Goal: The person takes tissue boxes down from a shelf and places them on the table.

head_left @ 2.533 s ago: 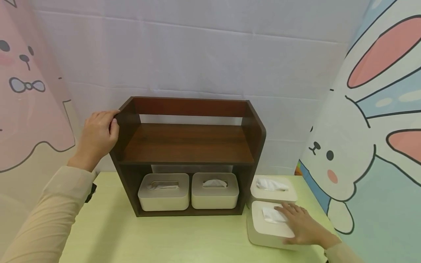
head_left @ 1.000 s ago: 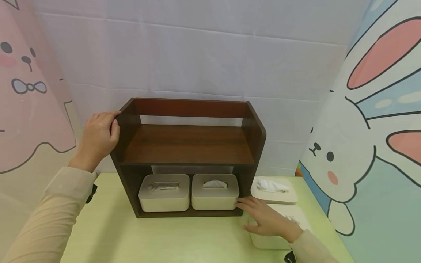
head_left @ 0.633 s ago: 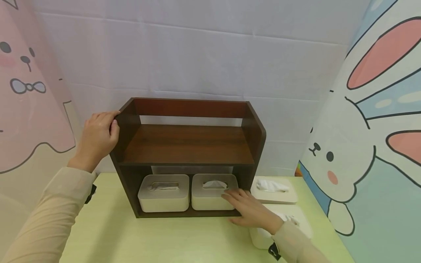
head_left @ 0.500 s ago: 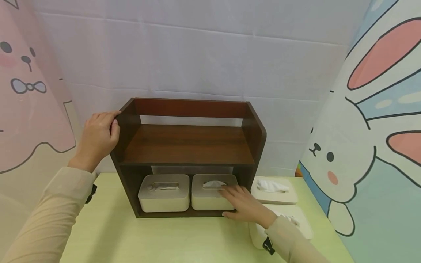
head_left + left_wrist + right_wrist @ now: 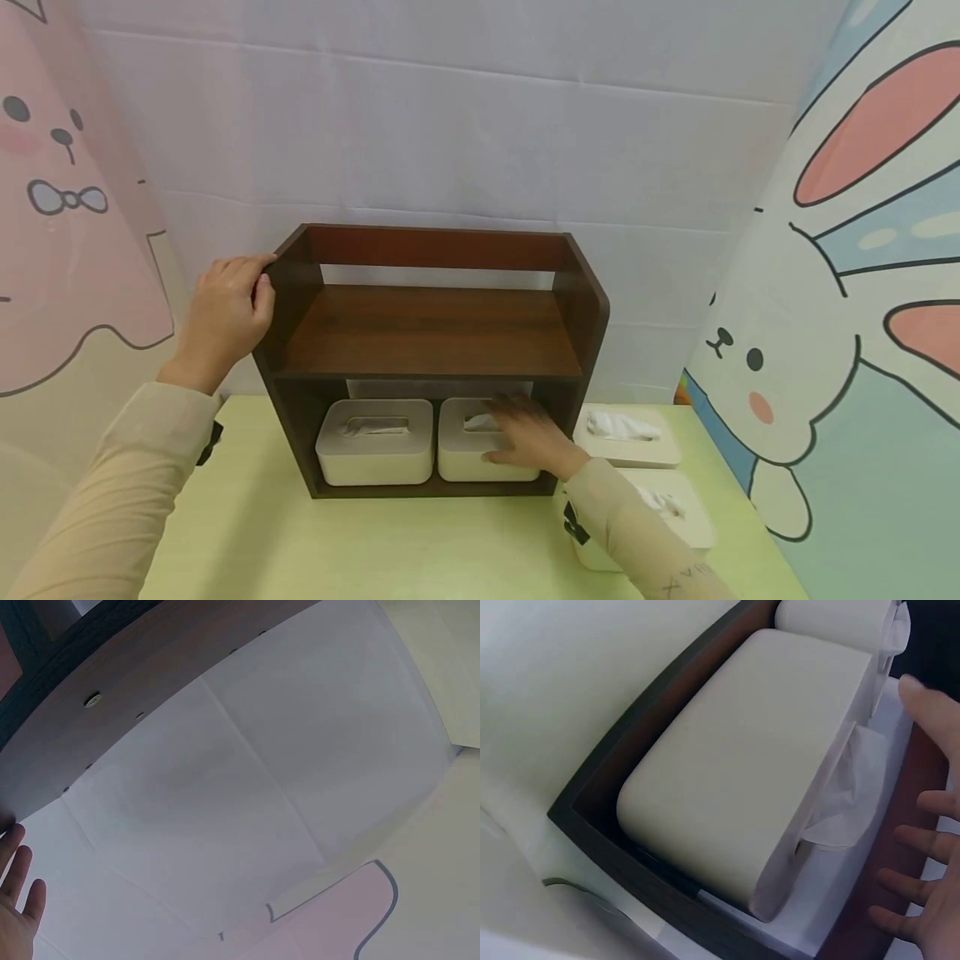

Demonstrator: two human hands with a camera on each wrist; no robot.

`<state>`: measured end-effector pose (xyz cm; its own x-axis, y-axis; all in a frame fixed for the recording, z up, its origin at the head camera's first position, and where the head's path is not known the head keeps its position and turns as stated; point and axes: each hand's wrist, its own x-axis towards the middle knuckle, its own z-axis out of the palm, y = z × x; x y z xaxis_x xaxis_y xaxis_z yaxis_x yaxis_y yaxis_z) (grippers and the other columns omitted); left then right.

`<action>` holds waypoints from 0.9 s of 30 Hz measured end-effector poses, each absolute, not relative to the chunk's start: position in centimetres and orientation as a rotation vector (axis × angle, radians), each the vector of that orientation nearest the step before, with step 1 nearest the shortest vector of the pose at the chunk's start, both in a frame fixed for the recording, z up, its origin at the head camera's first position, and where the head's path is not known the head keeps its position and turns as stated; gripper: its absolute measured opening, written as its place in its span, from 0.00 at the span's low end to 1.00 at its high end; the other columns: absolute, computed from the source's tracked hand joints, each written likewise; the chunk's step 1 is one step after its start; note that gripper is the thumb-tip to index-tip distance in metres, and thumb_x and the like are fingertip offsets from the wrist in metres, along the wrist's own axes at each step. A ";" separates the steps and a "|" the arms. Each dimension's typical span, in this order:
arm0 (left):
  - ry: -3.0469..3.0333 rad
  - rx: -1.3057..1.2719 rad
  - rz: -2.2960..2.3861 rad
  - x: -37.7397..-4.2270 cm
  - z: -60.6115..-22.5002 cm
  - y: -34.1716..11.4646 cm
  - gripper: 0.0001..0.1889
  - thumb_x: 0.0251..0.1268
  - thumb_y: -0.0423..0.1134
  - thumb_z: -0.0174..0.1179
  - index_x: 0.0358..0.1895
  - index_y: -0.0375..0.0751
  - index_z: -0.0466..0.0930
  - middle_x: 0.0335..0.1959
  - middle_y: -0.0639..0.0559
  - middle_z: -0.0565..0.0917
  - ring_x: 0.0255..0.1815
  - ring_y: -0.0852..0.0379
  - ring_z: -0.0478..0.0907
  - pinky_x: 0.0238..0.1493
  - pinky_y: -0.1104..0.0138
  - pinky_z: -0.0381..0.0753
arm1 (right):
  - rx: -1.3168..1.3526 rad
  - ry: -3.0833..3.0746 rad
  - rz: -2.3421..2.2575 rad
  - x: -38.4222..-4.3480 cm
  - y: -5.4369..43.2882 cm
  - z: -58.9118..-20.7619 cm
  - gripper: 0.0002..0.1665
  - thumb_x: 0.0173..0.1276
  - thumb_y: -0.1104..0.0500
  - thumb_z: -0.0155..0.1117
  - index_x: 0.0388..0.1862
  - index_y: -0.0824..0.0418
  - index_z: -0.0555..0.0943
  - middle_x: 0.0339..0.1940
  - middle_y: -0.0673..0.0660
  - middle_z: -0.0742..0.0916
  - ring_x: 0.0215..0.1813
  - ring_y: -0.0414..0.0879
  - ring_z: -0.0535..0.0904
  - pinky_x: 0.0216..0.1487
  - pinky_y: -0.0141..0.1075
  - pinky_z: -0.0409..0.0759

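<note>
A dark brown wooden shelf [image 5: 431, 329] stands on the table. My left hand [image 5: 225, 321] rests at its upper left side panel; in the left wrist view straight fingers [image 5: 19, 874] come up to that panel. Two off-white tissue boxes sit side by side on its lower level: a left tissue box [image 5: 375, 454] and a right tissue box [image 5: 465, 458]. Over the right one reaches my right hand [image 5: 528, 433], under the upper board. In the right wrist view its fingers [image 5: 930, 844] are spread and apart from the right tissue box [image 5: 742, 742], whose tissue [image 5: 847, 787] sticks out.
Right of the shelf, a back tissue box [image 5: 637, 454] and a front tissue box [image 5: 690, 525] stand on the pale green table [image 5: 337, 550]; my right sleeve partly covers the front one. A white cloth [image 5: 450, 133] hangs behind, with cartoon-printed cloths on both sides.
My right hand has left the front tissue box beside the shelf and moved left and forward, over the right box inside the shelf. The left hand has stayed on the shelf.
</note>
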<state>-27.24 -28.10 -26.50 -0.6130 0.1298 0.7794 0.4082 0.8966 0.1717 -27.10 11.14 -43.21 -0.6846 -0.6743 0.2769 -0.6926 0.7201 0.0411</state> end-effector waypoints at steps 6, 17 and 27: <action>-2.222 -0.381 -0.429 -27.4 -26.6 -28.2 0.17 0.65 0.34 0.42 0.52 0.31 0.74 0.48 0.32 0.78 0.50 0.35 0.69 0.51 0.43 0.63 | 0.998 -2.822 0.202 -28.3 10.4 -43.5 0.54 0.48 0.34 0.66 0.67 0.63 0.62 0.67 0.64 0.67 0.68 0.64 0.60 0.64 0.57 0.61; -2.216 -0.384 -0.416 -27.4 -26.6 -28.2 0.17 0.65 0.35 0.42 0.51 0.31 0.75 0.48 0.32 0.78 0.49 0.35 0.70 0.51 0.43 0.64 | 0.840 -3.131 0.222 -30.6 9.9 -44.8 0.63 0.42 0.31 0.67 0.72 0.56 0.53 0.73 0.61 0.55 0.73 0.62 0.46 0.68 0.59 0.50; -2.212 -0.385 -0.424 -27.4 -26.6 -28.1 0.17 0.65 0.34 0.42 0.51 0.31 0.75 0.47 0.32 0.78 0.49 0.35 0.70 0.51 0.43 0.64 | 0.842 -3.222 0.200 -31.7 9.9 -45.3 0.68 0.36 0.29 0.69 0.72 0.55 0.51 0.73 0.60 0.57 0.73 0.61 0.49 0.70 0.55 0.52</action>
